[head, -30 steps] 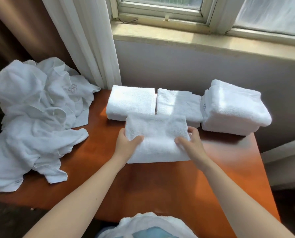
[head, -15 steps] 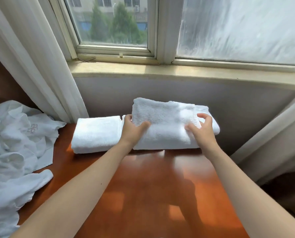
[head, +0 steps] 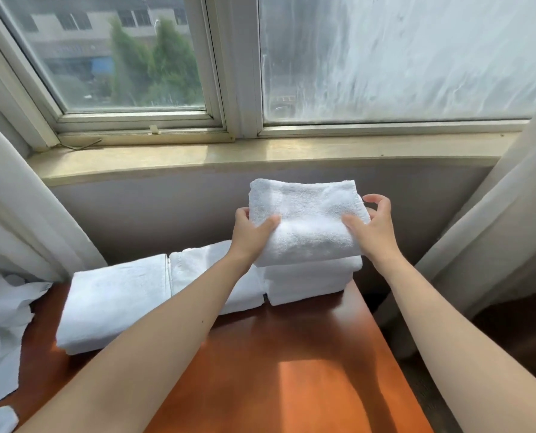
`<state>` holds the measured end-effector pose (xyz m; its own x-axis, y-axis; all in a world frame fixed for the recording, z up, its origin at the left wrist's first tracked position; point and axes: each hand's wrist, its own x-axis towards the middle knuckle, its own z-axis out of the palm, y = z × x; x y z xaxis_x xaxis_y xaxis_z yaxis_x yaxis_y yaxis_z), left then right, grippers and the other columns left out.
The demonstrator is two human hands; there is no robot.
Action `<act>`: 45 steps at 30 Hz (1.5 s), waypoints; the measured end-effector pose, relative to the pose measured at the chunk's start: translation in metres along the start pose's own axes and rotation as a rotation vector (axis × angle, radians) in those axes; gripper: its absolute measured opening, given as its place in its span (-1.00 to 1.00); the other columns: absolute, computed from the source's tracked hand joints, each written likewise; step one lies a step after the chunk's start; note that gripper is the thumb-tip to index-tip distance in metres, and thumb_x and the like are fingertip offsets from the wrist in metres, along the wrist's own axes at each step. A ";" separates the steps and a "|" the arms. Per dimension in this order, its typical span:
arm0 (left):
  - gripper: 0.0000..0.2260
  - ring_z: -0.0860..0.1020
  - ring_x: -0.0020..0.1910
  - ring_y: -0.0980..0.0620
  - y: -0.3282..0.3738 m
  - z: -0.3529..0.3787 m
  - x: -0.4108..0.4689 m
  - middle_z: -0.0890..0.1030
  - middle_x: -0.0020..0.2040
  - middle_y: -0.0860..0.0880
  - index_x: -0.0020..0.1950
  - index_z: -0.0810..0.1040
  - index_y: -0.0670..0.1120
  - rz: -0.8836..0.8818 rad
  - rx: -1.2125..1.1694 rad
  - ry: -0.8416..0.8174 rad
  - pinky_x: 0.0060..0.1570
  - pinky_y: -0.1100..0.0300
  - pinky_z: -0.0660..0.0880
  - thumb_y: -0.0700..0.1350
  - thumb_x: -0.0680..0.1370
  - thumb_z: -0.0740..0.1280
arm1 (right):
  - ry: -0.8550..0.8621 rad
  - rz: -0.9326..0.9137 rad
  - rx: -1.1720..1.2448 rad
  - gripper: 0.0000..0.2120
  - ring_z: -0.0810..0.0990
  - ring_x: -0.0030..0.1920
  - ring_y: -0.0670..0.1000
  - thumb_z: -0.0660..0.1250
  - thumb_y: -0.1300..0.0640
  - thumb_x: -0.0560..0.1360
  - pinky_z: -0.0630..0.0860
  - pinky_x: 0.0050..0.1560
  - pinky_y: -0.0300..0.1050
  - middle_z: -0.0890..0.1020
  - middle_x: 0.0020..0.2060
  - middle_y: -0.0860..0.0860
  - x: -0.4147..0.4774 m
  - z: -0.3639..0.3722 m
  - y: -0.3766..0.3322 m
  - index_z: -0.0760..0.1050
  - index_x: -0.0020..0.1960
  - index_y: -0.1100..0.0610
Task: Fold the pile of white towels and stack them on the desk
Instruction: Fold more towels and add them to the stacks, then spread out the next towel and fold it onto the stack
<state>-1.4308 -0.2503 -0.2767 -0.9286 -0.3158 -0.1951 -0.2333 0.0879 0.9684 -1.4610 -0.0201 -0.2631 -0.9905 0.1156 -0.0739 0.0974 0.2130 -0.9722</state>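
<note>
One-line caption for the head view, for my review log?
Left hand and right hand hold a folded towel over the right-end stack on the desk.

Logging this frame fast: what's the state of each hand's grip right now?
Left-hand grip: holds the folded towel, left end.
Right-hand grip: holds the same towel, right end.

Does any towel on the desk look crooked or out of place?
Nothing is damaged. The folded towel gripped by the left hand and right hand sits slightly askew above the right stack. Unfolded towels lie crumpled at the left edge of the desk.
</note>
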 end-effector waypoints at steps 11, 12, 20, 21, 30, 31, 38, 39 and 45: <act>-0.48 0.55 0.04 0.05 -0.053 0.026 0.039 0.48 0.07 0.12 0.34 0.22 -0.02 -0.089 0.303 0.024 0.02 0.04 0.51 0.21 0.54 0.32 | 0.012 0.071 -0.155 -0.44 0.47 0.29 -0.02 0.31 0.06 0.56 0.43 0.23 -0.04 0.48 0.32 -0.08 0.031 0.017 0.077 0.18 0.48 -0.14; -0.47 0.54 0.05 0.04 -0.058 0.027 0.039 0.46 0.05 0.15 0.36 0.20 -0.02 -0.079 0.358 0.029 0.00 0.03 0.50 0.23 0.55 0.28 | 0.011 0.063 -0.181 -0.45 0.42 0.35 -0.03 0.29 0.05 0.58 0.40 0.30 -0.01 0.44 0.38 -0.12 0.030 0.019 0.083 0.17 0.49 -0.15; -0.49 0.49 0.09 0.00 -0.068 0.030 0.042 0.43 0.29 0.04 0.44 0.12 -0.06 -0.129 0.388 0.034 0.01 0.07 0.39 0.18 0.63 0.18 | 0.029 0.154 -0.249 -0.45 0.42 0.35 0.01 0.28 -0.03 0.59 0.34 0.18 -0.10 0.44 0.40 -0.04 0.041 0.025 0.094 0.19 0.53 -0.07; -0.46 0.47 0.13 -0.01 -0.066 0.028 0.043 0.38 0.34 0.03 0.45 0.12 -0.07 -0.151 0.372 0.032 0.02 0.08 0.38 0.19 0.62 0.20 | 0.037 0.194 -0.241 -0.44 0.46 0.31 0.03 0.29 -0.05 0.57 0.36 0.16 -0.08 0.46 0.36 0.00 0.041 0.025 0.092 0.20 0.52 -0.07; -0.30 0.47 0.16 0.04 -0.046 -0.007 0.019 0.42 0.29 0.00 0.55 0.11 -0.06 -0.124 0.326 -0.079 0.07 0.15 0.38 0.20 0.55 0.30 | 0.092 -0.015 -0.674 -0.49 0.17 0.52 0.09 0.21 -0.02 0.58 0.06 0.50 0.12 0.31 0.50 0.02 0.003 0.033 0.043 0.29 0.50 0.08; -0.32 0.46 0.16 0.06 -0.046 -0.013 0.012 0.41 0.30 0.02 0.55 0.14 -0.05 -0.093 0.360 -0.084 0.06 0.16 0.36 0.20 0.55 0.30 | 0.071 -0.077 -0.693 -0.50 0.16 0.52 0.07 0.22 0.00 0.59 0.02 0.53 0.09 0.31 0.50 0.01 -0.004 0.037 0.036 0.30 0.50 0.09; -0.39 0.47 0.25 0.05 -0.041 -0.064 -0.045 0.38 0.39 0.07 0.52 0.21 0.03 0.078 0.646 -0.077 0.18 0.04 0.47 0.12 0.54 0.34 | -0.201 -0.384 -0.758 -0.48 0.29 0.45 0.11 0.31 0.13 0.54 0.22 0.44 0.00 0.36 0.46 0.05 -0.065 0.069 -0.002 0.33 0.48 0.13; -0.40 0.46 0.28 0.05 -0.041 -0.073 -0.054 0.38 0.40 0.07 0.52 0.22 0.04 0.093 0.683 -0.073 0.21 0.04 0.46 0.11 0.54 0.34 | -0.232 -0.413 -0.786 -0.48 0.31 0.44 0.11 0.31 0.14 0.53 0.24 0.41 -0.01 0.37 0.45 0.05 -0.074 0.074 -0.005 0.34 0.48 0.13; -0.41 0.37 0.41 0.01 -0.055 -0.134 -0.112 0.32 0.49 0.02 0.54 0.21 0.02 0.102 0.916 -0.017 0.25 0.06 0.38 0.07 0.55 0.31 | -0.452 -0.567 -0.917 -0.45 0.35 0.39 0.12 0.31 0.15 0.49 0.37 0.32 0.01 0.38 0.42 0.01 -0.124 0.110 -0.008 0.33 0.47 0.10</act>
<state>-1.2756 -0.3468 -0.2876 -0.9596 -0.2524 -0.1245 -0.2809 0.8305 0.4810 -1.3492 -0.1433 -0.2707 -0.8406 -0.5375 0.0671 -0.5196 0.7652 -0.3801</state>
